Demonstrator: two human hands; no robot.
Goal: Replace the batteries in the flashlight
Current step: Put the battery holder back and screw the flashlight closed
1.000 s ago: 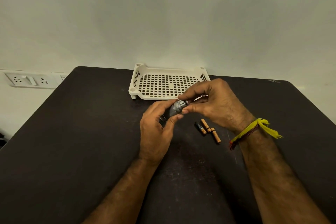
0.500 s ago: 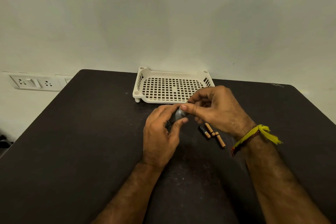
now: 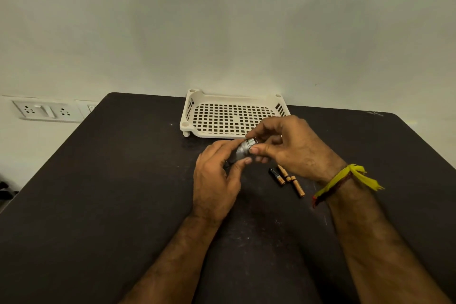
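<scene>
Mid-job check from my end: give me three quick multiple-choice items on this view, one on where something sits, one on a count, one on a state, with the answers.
1. Where do the loose copper-and-black batteries lie?
A. in the tray
B. on the dark table, under the right hand's wrist
C. by the wall sockets

2. How many loose batteries show?
A. one
B. three
C. six

3. What is in the white perforated plastic tray?
A. nothing visible
B. the flashlight
C. batteries

Answers: 1 B, they rest on the dark table beside the right hand. 2 B, three cells are distinguishable. 3 A, both the left hand and right hand grip the small silver metal flashlight in front of it.
</scene>
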